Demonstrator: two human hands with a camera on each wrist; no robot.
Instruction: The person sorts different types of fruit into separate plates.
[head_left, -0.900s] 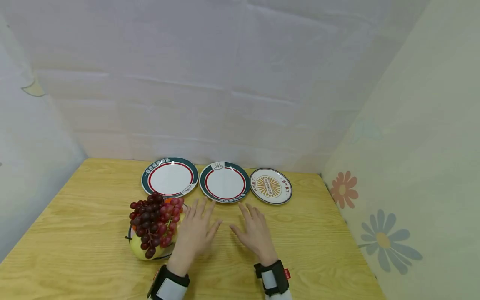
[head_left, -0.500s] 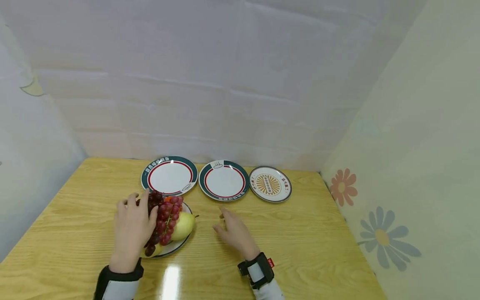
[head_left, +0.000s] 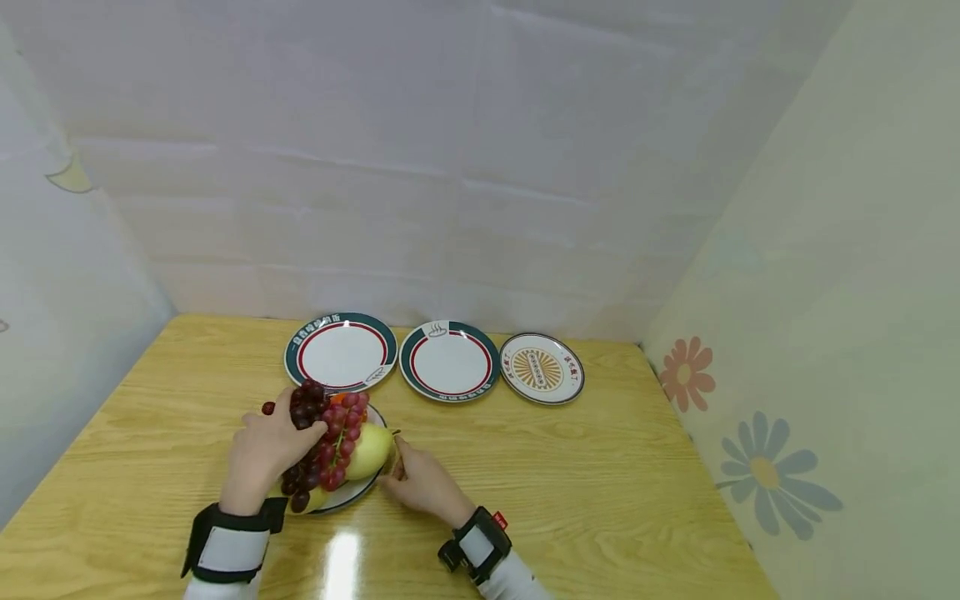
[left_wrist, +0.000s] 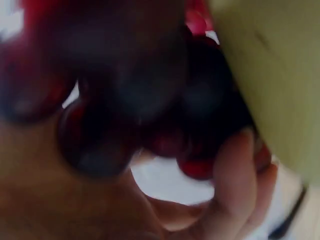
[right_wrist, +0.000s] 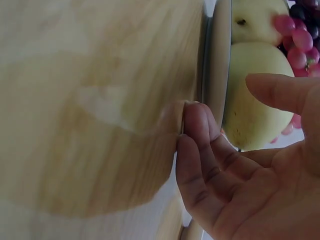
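Observation:
A plate [head_left: 347, 497] heaped with fruit sits left of centre on the table. It bears dark purple grapes [head_left: 306, 410], a bunch of red grapes [head_left: 341, 442], a yellow-green pear [head_left: 370, 454] and something orange, mostly hidden. My left hand [head_left: 262, 454] grips the dark grapes from the left; in the left wrist view the fingertips [left_wrist: 237, 165] curl around them beside a pear [left_wrist: 280, 75]. At the plate's right side is my right hand [head_left: 427, 485]. Its fingertips [right_wrist: 195, 122] are right at the rim, low by the table, with the thumb raised apart above the pear.
Along the back of the table lie two green-rimmed plates [head_left: 300, 367] [head_left: 411, 367] and a smaller plate with a sunburst print [head_left: 573, 385]. A white cloth wall [head_left: 465, 208] rises behind them, and a flower-printed wall [head_left: 810, 333] stands at the right.
My left hand has gone from the plate's right side over to its left and taken hold of the dark grapes. My right hand has moved leftward and down to the plate's right rim.

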